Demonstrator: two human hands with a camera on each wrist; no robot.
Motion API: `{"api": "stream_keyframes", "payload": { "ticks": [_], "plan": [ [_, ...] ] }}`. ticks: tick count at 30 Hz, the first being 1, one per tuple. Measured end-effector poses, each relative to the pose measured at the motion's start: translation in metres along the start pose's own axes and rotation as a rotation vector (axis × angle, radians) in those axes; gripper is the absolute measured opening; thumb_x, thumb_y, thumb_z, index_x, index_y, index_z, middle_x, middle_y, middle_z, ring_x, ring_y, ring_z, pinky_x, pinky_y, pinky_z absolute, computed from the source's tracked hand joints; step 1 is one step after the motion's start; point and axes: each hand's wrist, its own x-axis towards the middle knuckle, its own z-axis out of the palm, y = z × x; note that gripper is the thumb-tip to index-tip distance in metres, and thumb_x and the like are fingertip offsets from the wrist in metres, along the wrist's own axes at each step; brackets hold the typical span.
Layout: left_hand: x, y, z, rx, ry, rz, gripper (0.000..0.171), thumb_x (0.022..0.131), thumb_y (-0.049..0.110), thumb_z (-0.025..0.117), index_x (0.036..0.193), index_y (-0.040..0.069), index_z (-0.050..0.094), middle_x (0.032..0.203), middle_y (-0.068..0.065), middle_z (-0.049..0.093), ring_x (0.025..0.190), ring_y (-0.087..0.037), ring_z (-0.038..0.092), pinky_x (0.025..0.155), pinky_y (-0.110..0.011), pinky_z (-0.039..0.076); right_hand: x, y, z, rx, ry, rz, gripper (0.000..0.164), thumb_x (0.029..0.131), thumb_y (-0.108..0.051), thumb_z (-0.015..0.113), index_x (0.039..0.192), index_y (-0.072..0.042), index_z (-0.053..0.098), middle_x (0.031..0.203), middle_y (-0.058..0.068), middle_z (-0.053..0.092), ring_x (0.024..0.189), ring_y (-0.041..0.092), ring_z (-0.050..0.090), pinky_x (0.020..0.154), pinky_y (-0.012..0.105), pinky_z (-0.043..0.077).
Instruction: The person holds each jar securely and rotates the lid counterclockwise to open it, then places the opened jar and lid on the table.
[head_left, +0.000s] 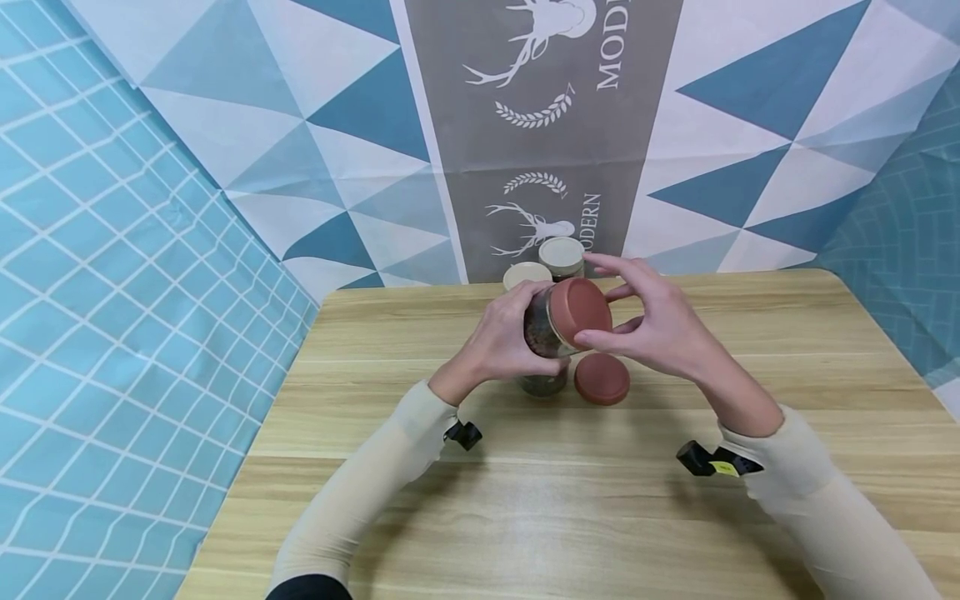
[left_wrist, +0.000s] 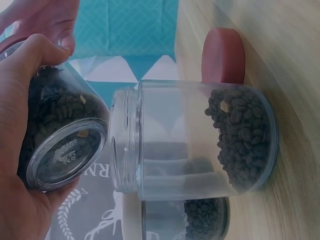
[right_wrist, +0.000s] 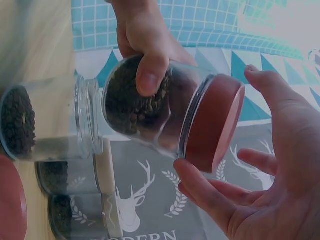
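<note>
- Behind the worktop you face a patterned backdrop: blue, grey and white triangles beside a grey band with white stag heads and "MODERN". A blue sheet with a white grid covers the left side.
- The worktop is pale wood grain, and your work sits by its far edge.
- Your left hand grips the capped jar, thumb and fingers wrapped around its glass.
- Your right hand is spread wide around the brick-red lid on that jar; you cannot tell from these views how firmly its fingertips meet the lid.
- The capped jar is tilted in the air, lid toward your right hand. Its base is just above the mouth of the open jar; whether the two touch is unclear.
- The open jar stands upright on the worktop, dark pellets filling its lower part.
- Beyond it you have two more jars, one with a cream lid, the other with a pale grey-green lid.
- The loose red lid lies on the worktop, just right of the open jar.
- The pellets are the smallest; more show inside the capped jar.
</note>
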Motion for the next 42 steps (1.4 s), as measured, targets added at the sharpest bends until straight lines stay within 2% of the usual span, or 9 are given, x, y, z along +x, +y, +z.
{"api": "stream_keyframes", "payload": {
  "ticks": [6, 11, 14, 19, 22, 26, 31, 36, 42],
  "plan": [
    [0.001, 0.001, 0.001, 0.001, -0.003, 0.005, 0.101, 0.069, 0.031, 0.102, 0.154, -0.001, 0.057, 0.142, -0.016, 0.072, 0.127, -0.029, 0.072, 0.111, -0.044, 0.064, 0.003, -0.002, 0.006, -0.040, -0.002, -0.060, 0.075, 0.087, -0.016, 0.097, 0.155, -0.016, 0.066, 0.145, 0.015, 0.071, 0.118, 0.037, 0.073, 0.075, 0.018, 0.065],
    [0.001, 0.002, 0.001, -0.004, -0.004, 0.000, 0.102, 0.069, 0.031, 0.102, 0.154, -0.001, 0.057, 0.142, -0.015, 0.072, 0.126, -0.029, 0.072, 0.111, -0.044, 0.064, 0.003, -0.002, 0.006, -0.042, -0.004, -0.065, 0.074, 0.086, -0.016, 0.098, 0.154, -0.015, 0.067, 0.143, 0.015, 0.072, 0.118, 0.037, 0.072, 0.076, 0.018, 0.065],
    [0.001, 0.002, 0.001, -0.004, -0.004, -0.002, 0.101, 0.069, 0.031, 0.102, 0.155, -0.001, 0.057, 0.142, -0.016, 0.071, 0.127, -0.029, 0.072, 0.111, -0.045, 0.064, 0.004, -0.002, 0.005, -0.049, -0.015, -0.083, 0.075, 0.086, -0.015, 0.098, 0.154, -0.015, 0.067, 0.144, 0.014, 0.071, 0.121, 0.036, 0.072, 0.078, 0.024, 0.069],
    [0.000, 0.001, 0.000, -0.001, -0.006, 0.003, 0.101, 0.069, 0.030, 0.101, 0.154, -0.001, 0.057, 0.143, -0.016, 0.071, 0.128, -0.030, 0.072, 0.112, -0.045, 0.064, 0.004, 0.000, 0.003, -0.057, -0.050, -0.170, 0.076, 0.084, -0.006, 0.096, 0.153, -0.014, 0.067, 0.145, 0.013, 0.069, 0.123, 0.028, 0.069, 0.081, 0.040, 0.073],
    [0.000, 0.001, 0.000, 0.004, -0.009, 0.009, 0.101, 0.068, 0.029, 0.101, 0.154, -0.002, 0.057, 0.143, -0.017, 0.071, 0.127, -0.030, 0.072, 0.112, -0.046, 0.064, 0.004, 0.001, 0.002, -0.061, -0.076, -0.233, 0.077, 0.081, 0.001, 0.093, 0.153, -0.012, 0.067, 0.148, 0.013, 0.068, 0.125, 0.025, 0.067, 0.084, 0.043, 0.073],
    [-0.001, 0.000, 0.000, 0.008, -0.017, 0.012, 0.102, 0.068, 0.029, 0.101, 0.154, -0.004, 0.057, 0.144, -0.017, 0.071, 0.128, -0.031, 0.073, 0.112, -0.046, 0.064, 0.003, 0.004, 0.000, -0.096, -0.113, -0.313, 0.079, 0.078, 0.006, 0.088, 0.152, -0.012, 0.067, 0.158, 0.014, 0.064, 0.135, 0.029, 0.067, 0.094, 0.032, 0.070],
    [-0.001, 0.000, 0.000, 0.002, -0.024, 0.010, 0.103, 0.068, 0.029, 0.101, 0.155, -0.003, 0.056, 0.145, -0.017, 0.071, 0.130, -0.031, 0.072, 0.113, -0.046, 0.063, 0.003, 0.007, -0.002, -0.141, -0.150, -0.401, 0.076, 0.078, 0.007, 0.083, 0.149, -0.016, 0.067, 0.169, 0.013, 0.057, 0.155, 0.037, 0.057, 0.114, 0.012, 0.049],
    [-0.001, 0.000, 0.000, 0.003, -0.022, 0.011, 0.102, 0.068, 0.030, 0.101, 0.154, -0.002, 0.057, 0.144, -0.017, 0.071, 0.128, -0.030, 0.072, 0.112, -0.046, 0.064, 0.004, 0.008, -0.002, -0.139, -0.160, -0.462, 0.075, 0.078, 0.010, 0.079, 0.147, -0.016, 0.067, 0.170, 0.016, 0.055, 0.157, 0.040, 0.055, 0.118, 0.009, 0.043],
    [-0.001, 0.000, 0.001, 0.004, -0.020, 0.015, 0.102, 0.068, 0.030, 0.101, 0.154, -0.002, 0.057, 0.143, -0.016, 0.071, 0.127, -0.029, 0.073, 0.111, -0.045, 0.064, 0.003, 0.008, -0.003, -0.126, -0.182, -0.458, 0.076, 0.078, 0.011, 0.080, 0.149, -0.014, 0.064, 0.173, 0.017, 0.051, 0.158, 0.043, 0.053, 0.119, 0.008, 0.042]
  ]
}}
